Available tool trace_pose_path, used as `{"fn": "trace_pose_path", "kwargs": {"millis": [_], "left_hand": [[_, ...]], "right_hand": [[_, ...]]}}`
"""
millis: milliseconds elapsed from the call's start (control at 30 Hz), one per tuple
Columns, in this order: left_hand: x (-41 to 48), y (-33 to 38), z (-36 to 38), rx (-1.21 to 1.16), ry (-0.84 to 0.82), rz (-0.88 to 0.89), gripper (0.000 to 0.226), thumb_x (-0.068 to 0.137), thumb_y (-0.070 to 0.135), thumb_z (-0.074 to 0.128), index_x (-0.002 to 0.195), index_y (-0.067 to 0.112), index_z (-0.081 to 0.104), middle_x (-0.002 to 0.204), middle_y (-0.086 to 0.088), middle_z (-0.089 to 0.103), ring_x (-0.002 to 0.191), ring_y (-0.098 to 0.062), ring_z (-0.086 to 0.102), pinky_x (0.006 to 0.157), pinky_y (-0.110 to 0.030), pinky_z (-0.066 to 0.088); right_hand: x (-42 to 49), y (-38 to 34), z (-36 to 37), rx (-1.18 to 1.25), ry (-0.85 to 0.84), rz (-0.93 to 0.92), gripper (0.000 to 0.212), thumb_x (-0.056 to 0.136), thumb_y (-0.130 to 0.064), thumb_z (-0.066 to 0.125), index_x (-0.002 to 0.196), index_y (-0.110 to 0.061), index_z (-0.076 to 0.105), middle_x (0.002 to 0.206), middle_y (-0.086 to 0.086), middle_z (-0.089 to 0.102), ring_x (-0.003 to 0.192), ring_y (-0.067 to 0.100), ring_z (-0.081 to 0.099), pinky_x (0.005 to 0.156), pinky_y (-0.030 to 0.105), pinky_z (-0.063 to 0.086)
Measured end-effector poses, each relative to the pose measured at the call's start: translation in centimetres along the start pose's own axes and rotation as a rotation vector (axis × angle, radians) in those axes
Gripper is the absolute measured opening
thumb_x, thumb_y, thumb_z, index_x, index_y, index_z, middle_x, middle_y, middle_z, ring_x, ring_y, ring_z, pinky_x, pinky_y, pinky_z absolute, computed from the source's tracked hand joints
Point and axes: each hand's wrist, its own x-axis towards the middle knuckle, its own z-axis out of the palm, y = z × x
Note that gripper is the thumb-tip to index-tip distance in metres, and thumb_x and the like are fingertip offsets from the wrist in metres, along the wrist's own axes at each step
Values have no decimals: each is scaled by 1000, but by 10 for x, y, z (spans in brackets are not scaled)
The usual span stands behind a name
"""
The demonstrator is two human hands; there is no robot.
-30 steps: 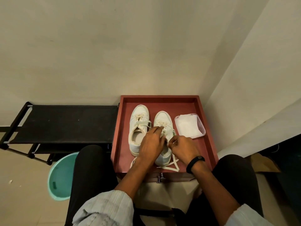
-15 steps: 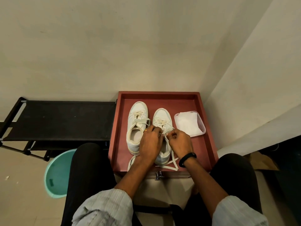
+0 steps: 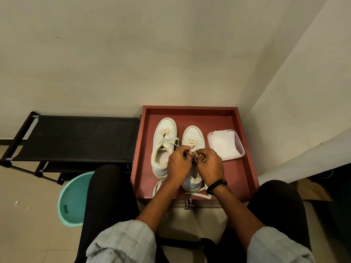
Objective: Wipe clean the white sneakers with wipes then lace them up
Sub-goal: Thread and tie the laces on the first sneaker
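1. White sneakers stand side by side inside the red tray, heels toward its near edge, where loose lace tails lie.
2. Mid-tray, your left hand and right hand each pinch the lace above the right-side shoe.
3. That flat lace looks limp and soft, so grip near its tip; the light shoe may slide.
4. The wipes tub sits at the tray's far right.
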Motion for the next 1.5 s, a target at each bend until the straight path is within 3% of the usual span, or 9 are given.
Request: {"fn": "trace_pose_path", "kwargs": {"millis": [267,467,600,967,1067,1133,1267,1367,1500], "left_hand": [[4,1,-9,-250,-26,-111,7,96,22,67,95,21,74,93,4,76,92,-15,70,89,-36,57],[7,13,-23,-542,-33,-237,12,98,20,65,95,13,74,84,-4,72,69,-13,63,62,-26,50],[14,18,-43,-673,1,-271,16,102,15,57,96,13,71,81,-4,70,78,-14,64,69,-28,49],[29,26,-120,-986,219,-118,18,103,19,55,96,12,69,74,2,64,76,-10,70,63,-23,56],[31,18,-126,-846,356,-113,19,104,23,54,98,16,70,80,4,68,83,-11,69,74,-27,57],[33,5,-125,-430,429,-92,24,104,27,54,98,10,70,82,0,68,82,-16,67,75,-33,55],[26,-4,-102,355,389,31,27,99,23,58,94,-2,65,91,-19,67,84,-35,63,69,-36,41],[15,6,-80,487,311,-11,31,100,30,56,100,1,67,90,-13,66,82,-29,62,69,-34,41],[17,-1,-56,408,110,-83,42,98,41,52,87,5,71,74,-10,73,66,-27,70,68,-37,58]], "right_hand": [[10,-4,-15,427,-184,249,20,89,-21,69,71,-14,65,67,-3,62,64,12,54,65,30,43],[8,-14,-32,549,-159,255,29,89,-21,71,64,-14,58,56,-4,54,55,11,46,61,31,42],[5,-25,-52,660,-130,246,39,91,-18,69,57,-17,50,47,-11,46,46,6,39,54,25,38],[5,-18,-119,1063,102,156,20,97,-20,60,80,-9,61,62,-2,47,53,9,42,50,21,42],[9,-9,-128,1115,255,160,20,99,-20,56,85,-9,66,62,1,54,56,14,48,54,22,46],[14,2,-122,1043,284,305,14,97,-15,57,87,-13,67,65,1,62,55,13,53,52,22,45],[23,36,-90,513,-95,500,17,91,-17,61,107,-11,60,88,10,74,60,20,63,49,25,48],[20,47,-70,-10,-211,323,15,80,-33,61,86,-20,64,88,9,73,78,31,68,72,33,55],[14,35,-56,78,-213,307,24,88,-27,64,67,-19,70,68,2,73,63,22,67,70,35,57]]}}
